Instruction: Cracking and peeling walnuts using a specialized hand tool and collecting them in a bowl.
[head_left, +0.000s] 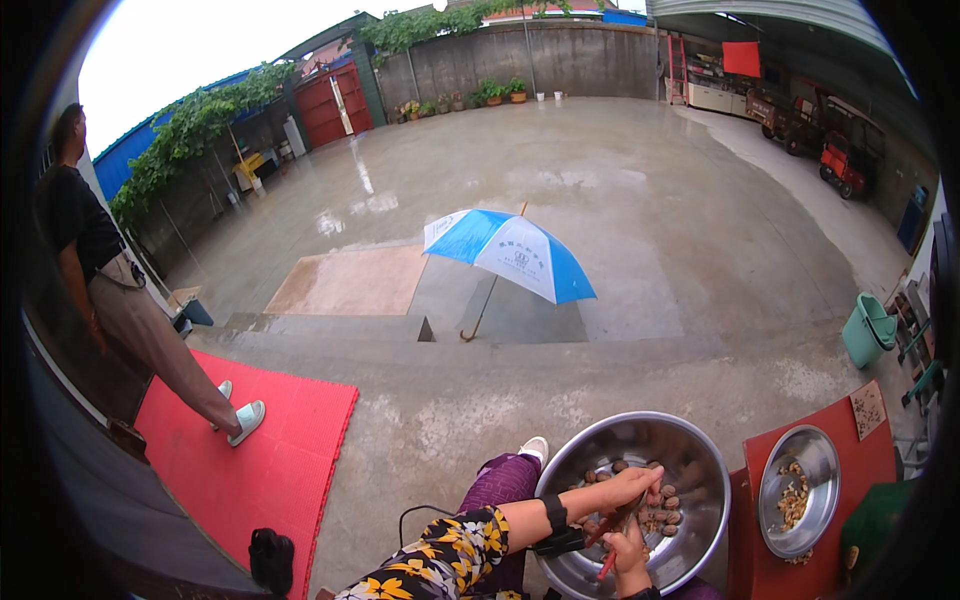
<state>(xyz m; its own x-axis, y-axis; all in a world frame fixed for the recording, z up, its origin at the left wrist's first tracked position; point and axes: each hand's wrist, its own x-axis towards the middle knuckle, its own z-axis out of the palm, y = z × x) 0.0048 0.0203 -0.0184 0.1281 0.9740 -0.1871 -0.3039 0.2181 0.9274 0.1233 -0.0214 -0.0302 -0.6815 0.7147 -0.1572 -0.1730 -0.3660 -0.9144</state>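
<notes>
A wide steel bowl (709, 487) holds several walnuts (660, 517) in front of me. My right hand (630, 559) is inside it, shut on red-handled pliers (602, 531) with the handles spread apart. Over the pliers' head reaches my left hand (626, 489), fingers drawn together; whether a walnut sits between them is hidden. A black strap (555, 514) circles my left wrist. To the right, a smaller steel dish (827, 480) contains shelled walnut pieces (793, 502).
The dish stands on a red table (757, 574), with a speckled board (868, 411) at its far corner. A green bucket (868, 330) is beyond. An open umbrella (510, 251) rests on wet concrete. At left, a person (127, 277) stands on a red mat (300, 420) near black shoes (271, 561).
</notes>
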